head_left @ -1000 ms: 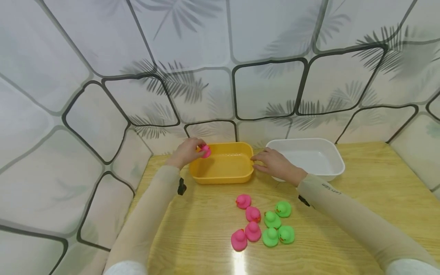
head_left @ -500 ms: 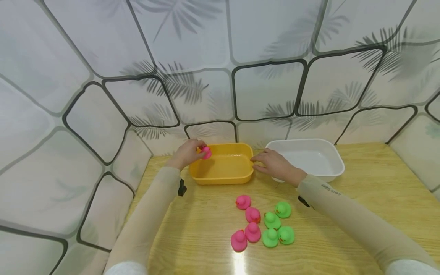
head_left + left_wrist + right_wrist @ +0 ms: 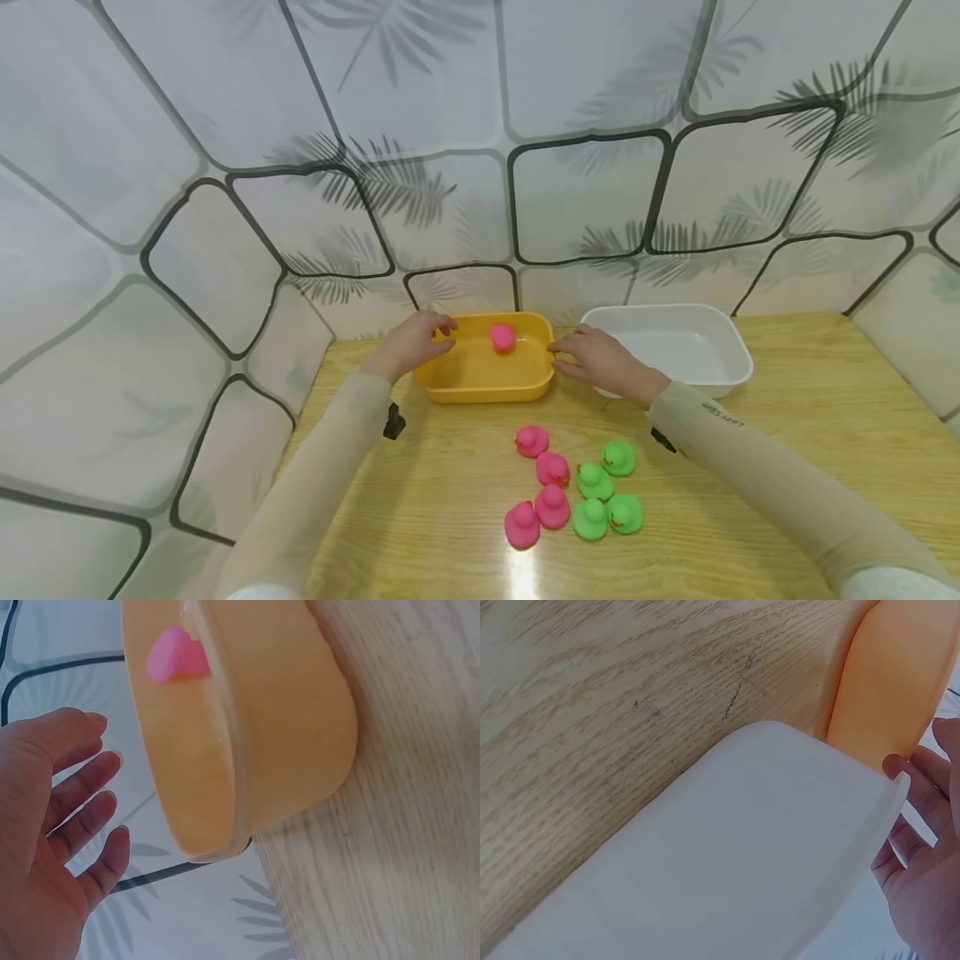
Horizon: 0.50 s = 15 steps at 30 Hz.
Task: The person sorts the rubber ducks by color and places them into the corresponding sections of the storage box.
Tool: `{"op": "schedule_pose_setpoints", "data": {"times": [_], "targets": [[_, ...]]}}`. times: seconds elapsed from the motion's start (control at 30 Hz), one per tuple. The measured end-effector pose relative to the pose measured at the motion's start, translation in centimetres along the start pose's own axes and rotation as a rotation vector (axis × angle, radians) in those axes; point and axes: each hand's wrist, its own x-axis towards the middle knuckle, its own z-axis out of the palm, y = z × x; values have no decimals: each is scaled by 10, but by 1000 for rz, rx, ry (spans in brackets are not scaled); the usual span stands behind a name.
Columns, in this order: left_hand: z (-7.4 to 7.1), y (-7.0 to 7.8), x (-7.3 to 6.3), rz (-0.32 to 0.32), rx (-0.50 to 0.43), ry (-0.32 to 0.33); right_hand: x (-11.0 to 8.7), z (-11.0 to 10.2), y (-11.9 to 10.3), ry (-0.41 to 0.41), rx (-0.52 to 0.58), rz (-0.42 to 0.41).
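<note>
A pink rubber duck (image 3: 502, 337) lies inside the yellow tray (image 3: 483, 394), toward its back right. Over the tray's left end is my left hand (image 3: 414, 343), its fingers loosely bent and holding nothing; in the left wrist view that left hand (image 3: 56, 802) is apart from the tray. My right hand (image 3: 600, 360) rests its fingertips at the tray's right rim, fingers relaxed. In the right wrist view those fingertips meet the yellow tray's wall (image 3: 889, 682), while the white tray (image 3: 727, 847) hides part of the hand.
On the wooden table (image 3: 420, 500) in front sit several pink ducks (image 3: 552, 507) beside several green ducks (image 3: 590, 518). The white tray (image 3: 686, 342) stands right of the yellow one, partly behind my right hand. A patterned wall (image 3: 585, 200) rises behind the trays.
My left hand has let go of the pink duck, which now lies in the yellow tray to the right of the hand. The right hand has stayed at the tray's right rim.
</note>
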Motion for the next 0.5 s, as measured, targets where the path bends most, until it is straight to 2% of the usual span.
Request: {"op": "schedule_pose_setpoints", "data": {"times": [0.27,0.5], "targets": [[6,13,-20,80,-14,3,0,-2,-1,-5,15,12],[21,27,-37,178,-16,37,-1,-4,-4,-14,27,21]]}}
